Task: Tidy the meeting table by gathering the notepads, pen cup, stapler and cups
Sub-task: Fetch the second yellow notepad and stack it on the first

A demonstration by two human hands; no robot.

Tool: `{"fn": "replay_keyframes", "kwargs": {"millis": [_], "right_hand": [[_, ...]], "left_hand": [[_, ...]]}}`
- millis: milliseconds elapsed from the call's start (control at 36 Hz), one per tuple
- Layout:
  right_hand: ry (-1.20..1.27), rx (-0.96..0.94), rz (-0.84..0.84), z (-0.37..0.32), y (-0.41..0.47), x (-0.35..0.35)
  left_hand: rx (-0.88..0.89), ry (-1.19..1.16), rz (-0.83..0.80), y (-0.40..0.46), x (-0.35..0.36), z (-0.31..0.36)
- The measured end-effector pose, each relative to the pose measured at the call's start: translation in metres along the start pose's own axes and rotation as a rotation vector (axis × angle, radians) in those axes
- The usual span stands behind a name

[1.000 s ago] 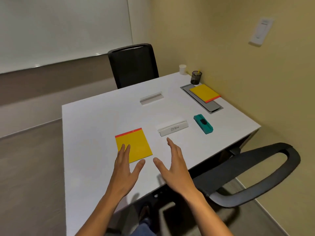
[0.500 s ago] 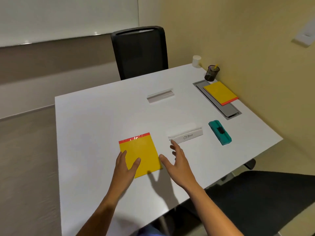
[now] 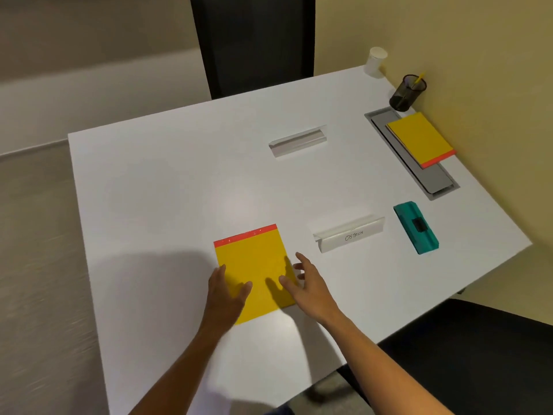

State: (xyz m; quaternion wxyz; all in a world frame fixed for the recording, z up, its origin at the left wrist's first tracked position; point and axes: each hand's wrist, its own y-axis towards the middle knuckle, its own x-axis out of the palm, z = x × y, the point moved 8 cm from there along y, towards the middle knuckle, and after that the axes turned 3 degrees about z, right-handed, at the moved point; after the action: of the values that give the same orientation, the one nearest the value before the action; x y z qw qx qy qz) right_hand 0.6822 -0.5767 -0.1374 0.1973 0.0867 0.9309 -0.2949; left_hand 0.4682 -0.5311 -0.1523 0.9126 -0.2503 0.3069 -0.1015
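A yellow notepad with a red top strip lies on the white table right in front of me. My left hand rests flat on its lower left corner. Fingers spread, my right hand hovers at its right edge, thumb over the pad. A second yellow notepad lies at the far right. Behind it stand a black mesh pen cup and a white paper cup. A teal stapler lies at the right.
Two white name-card holders lie mid-table. A grey cable hatch sits under the far notepad. A black chair stands behind the table, another at the near right. A yellow wall borders the right side.
Both hands have moved forward onto the near notepad; the left now lies on its corner, the right is at its right edge. The view has tilted down and closer.
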Motion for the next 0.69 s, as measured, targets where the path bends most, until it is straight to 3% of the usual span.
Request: {"fn": "replay_keyframes", "kwargs": {"millis": [389,694], "right_hand": [[-0.213,0.068,-0.032,0.016,0.045,0.019],[0.111,0.274,0.008,0.039,0.04,0.025]], "left_hand": [[-0.21,-0.107,-0.037,0.032,0.01,-0.014],[-0.272,-0.131,-0.057,0.036,0.011,-0.011]]}}
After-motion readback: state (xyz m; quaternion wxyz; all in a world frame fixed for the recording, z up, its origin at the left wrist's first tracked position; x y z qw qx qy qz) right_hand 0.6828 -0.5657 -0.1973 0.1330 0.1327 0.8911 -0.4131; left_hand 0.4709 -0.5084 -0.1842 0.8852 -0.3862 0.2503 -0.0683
